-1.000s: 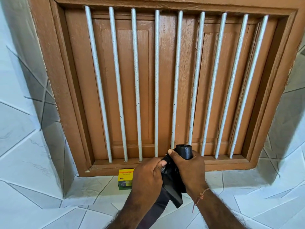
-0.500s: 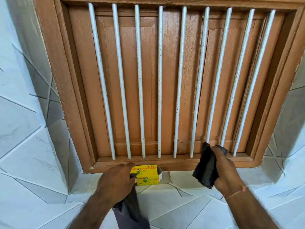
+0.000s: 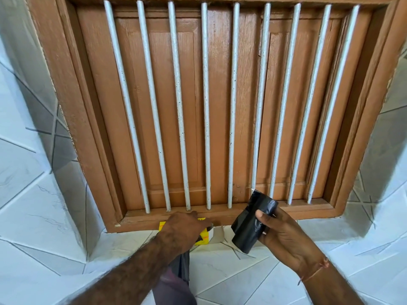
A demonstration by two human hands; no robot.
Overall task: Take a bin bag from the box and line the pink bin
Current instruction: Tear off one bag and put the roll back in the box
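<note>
My right hand grips a black roll of bin bags, held up in front of the window sill. My left hand rests on the yellow bin bag box, which sits on the white tiled ledge and is mostly covered by the hand. A loose black bin bag hangs down from under my left hand; I cannot see clearly how the fingers hold it. The pink bin is not in view.
A brown wooden window with shut panels and several white vertical bars fills the wall ahead. White marbled tiles cover the ledge and the side walls of the recess.
My hands parted, tearing the bag from the roll. The right hand carried the roll right and up a little; the left hand moved onto the yellow box with the loose bag.
</note>
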